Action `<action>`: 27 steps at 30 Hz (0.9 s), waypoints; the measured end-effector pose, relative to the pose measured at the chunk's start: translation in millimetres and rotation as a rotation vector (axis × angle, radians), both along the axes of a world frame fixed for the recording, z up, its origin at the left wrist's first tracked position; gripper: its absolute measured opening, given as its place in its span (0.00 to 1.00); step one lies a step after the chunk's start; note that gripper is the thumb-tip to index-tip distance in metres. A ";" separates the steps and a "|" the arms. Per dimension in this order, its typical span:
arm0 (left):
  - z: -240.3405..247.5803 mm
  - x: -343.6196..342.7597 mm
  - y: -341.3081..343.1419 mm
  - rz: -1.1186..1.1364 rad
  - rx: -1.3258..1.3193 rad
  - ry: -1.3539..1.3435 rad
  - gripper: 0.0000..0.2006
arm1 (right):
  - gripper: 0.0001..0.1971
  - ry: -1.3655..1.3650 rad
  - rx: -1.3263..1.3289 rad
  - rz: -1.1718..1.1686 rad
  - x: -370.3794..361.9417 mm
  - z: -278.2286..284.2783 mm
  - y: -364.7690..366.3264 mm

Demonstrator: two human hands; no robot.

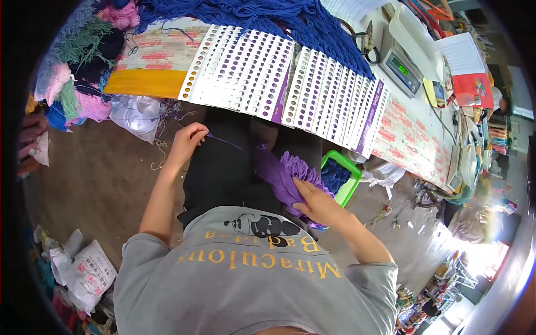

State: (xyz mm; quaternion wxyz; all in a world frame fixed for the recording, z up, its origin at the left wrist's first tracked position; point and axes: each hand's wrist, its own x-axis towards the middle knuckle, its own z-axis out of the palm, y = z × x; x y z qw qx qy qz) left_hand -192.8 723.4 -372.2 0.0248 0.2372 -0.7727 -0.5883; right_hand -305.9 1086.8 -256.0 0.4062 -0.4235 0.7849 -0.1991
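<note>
My left hand (191, 138) is closed in a pinch on a thin purple thread (224, 139), whose length trails off to the right over my dark-clothed lap. A thick skein of purple yarn (274, 172) lies across the right side of my lap. Over its near end my right hand (319, 205) is wrapped, thumb and fingers gripping the strands. Just beyond the lap, thread cards with rows of round holes (240, 70) rest along the table edge. Whether the thread joins the skein cannot be made out.
Blue yarn (251, 17) heaps over the cards' far side. Scissors (365, 42) and a digital scale (403, 71) stand at the table's far right. A green basket (350, 188) with dark blue yarn sits right of my lap. Bags (89, 273) lie on the floor at left.
</note>
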 end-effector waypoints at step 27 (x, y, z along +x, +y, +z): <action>45.8 24.0 -5.1 0.176 0.449 0.003 0.08 | 0.25 0.046 -0.498 -0.923 -310.7 26.8 -52.4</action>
